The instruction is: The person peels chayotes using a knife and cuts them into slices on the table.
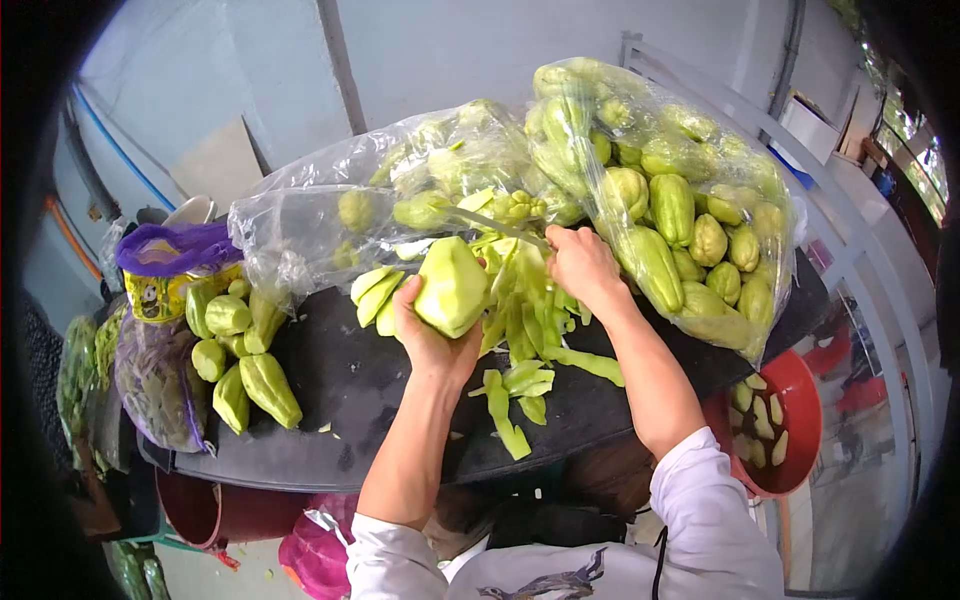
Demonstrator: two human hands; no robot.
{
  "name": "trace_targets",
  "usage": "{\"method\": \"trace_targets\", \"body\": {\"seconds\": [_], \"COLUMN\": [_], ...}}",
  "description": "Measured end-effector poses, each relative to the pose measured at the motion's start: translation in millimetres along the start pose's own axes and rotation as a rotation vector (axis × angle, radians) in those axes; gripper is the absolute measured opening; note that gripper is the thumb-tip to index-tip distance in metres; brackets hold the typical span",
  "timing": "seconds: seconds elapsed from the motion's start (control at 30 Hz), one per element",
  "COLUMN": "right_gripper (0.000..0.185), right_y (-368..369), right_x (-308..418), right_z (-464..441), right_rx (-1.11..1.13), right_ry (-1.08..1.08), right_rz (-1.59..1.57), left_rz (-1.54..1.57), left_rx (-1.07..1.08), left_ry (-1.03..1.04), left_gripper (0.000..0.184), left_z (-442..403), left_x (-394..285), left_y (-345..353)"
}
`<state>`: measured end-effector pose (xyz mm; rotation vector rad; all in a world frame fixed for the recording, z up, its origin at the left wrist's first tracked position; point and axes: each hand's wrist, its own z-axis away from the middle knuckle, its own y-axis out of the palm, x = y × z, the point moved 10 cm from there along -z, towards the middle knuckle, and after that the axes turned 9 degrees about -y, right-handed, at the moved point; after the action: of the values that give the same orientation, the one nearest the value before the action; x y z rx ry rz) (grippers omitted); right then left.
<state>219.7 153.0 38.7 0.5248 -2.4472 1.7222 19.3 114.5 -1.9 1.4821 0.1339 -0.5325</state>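
Note:
My left hand [437, 350] is wrapped round a peeled, pale green chayote [450, 287] and holds it up over the dark table. In my right hand [585, 265] is a knife [492, 224], its blade pointing left, just above and apart from the chayote. Long green peels [525, 300] lie heaped below and between my hands, with a few strips nearer the table's front edge. Some pale green pieces [376, 297] show just left of the held chayote; what supports them is partly hidden.
A big clear bag of chayotes [690, 220] stands at the right, another clear bag [320, 220] behind my hands. Several loose chayotes [250, 365] lie at the left beside a purple net bag [160, 375]. A red bucket [797, 415] with cut pieces stands below right.

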Motion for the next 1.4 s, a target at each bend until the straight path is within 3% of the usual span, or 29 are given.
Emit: {"method": "trace_targets", "body": {"seconds": [0.17,0.27,0.33,0.37,0.43,0.7,0.77,0.87,1.0,1.1,1.17,1.33,1.4], "right_gripper": [0.012,0.013,0.017,0.017,0.018,0.019,0.017,0.017,0.016,0.016,0.018,0.02,0.016], "right_y": [3.3,-13.6,-23.2,-24.5,-42.3,-41.3,-37.4,-25.4,-35.0,-24.6,-10.1,-39.8,-46.4], "right_x": [-0.9,34.7,74.8,83.5,112.9,118.6,99.8,75.7,95.3,76.4,43.7,65.6,90.2], "right_z": [-3.3,8.1,24.8,29.5,50.0,54.7,45.6,36.2,40.1,29.6,14.1,28.8,39.4], "right_rx": [-0.023,-0.15,-0.279,-0.279,-0.435,-0.455,-0.4,-0.358,-0.384,-0.334,-0.268,-0.284,-0.289], "right_ry": [-0.005,-0.186,-0.439,-0.441,-0.627,-0.63,-0.543,-0.472,-0.481,-0.427,-0.356,-0.411,-0.527], "right_rz": [0.038,-0.04,-0.067,-0.071,-0.083,-0.053,-0.07,-0.019,-0.027,-0.054,-0.014,-0.085,-0.095], "left_rz": [-0.021,0.068,0.035,0.054,0.03,0.057,0.069,0.09,0.046,0.005,-0.01,-0.041,0.0], "left_rx": [0.054,-0.002,-0.098,-0.109,-0.009,0.084,-0.048,-0.04,-0.011,-0.11,0.007,0.044,0.073], "left_ry": [-0.035,-0.04,0.049,-0.003,-0.045,-0.077,0.002,0.047,0.09,0.082,0.018,0.015,-0.022], "left_gripper": [0.058,0.054,0.051,0.051,0.05,0.05,0.049,0.047,0.047,0.046,0.046,0.049,0.041], "left_z": [-5.7,-5.4,2.3,-2.0,-0.6,1.0,1.6,9.1,4.9,14.5,12.8,14.1,4.4], "left_x": [-5.3,-3.7,-9.3,-4.2,-2.3,2.1,-5.9,-19.8,-16.1,-13.8,-11.6,-4.0,-4.6], "left_y": [-4.9,-7.5,-12.0,-19.8,-6.5,-0.9,-11.3,-2.0,-5.5,-4.6,5.2,9.1,0.9]}}
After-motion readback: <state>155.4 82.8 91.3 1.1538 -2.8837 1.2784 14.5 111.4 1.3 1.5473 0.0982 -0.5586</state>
